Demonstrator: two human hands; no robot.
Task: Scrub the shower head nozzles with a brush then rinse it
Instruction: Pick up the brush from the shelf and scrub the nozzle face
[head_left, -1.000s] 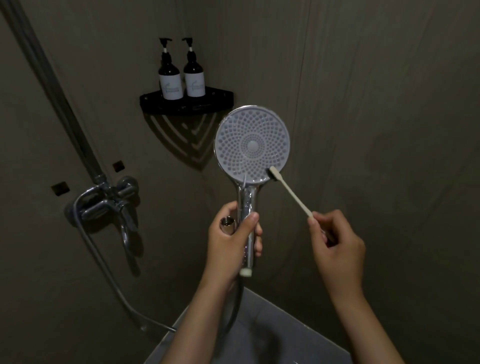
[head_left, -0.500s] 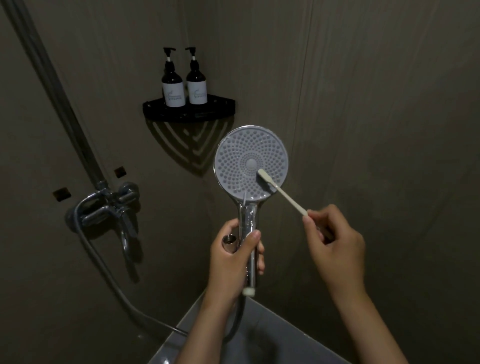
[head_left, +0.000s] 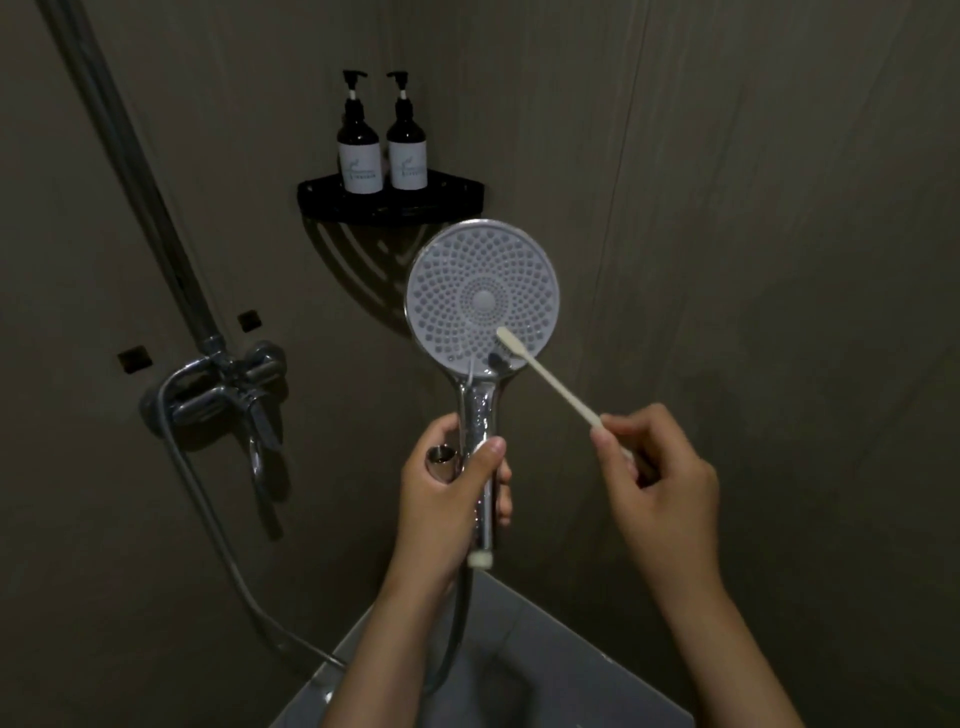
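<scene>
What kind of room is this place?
Most likely a bathroom shower corner: a chrome mixer tap on the wall, two dark pump bottles on a black corner shelf, and a round hand-held shower head.

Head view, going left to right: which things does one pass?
Riser pipe → mixer tap → two pump bottles on the corner shelf → left hand → shower head → brush → right hand.

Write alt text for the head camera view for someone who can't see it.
A person's left hand grips the chrome handle of a round shower head while the right hand presses a pale toothbrush against its lower nozzles. Behind, two pump bottles stand on a black corner shelf; a chrome mixer tap is mounted on the left wall.
</scene>
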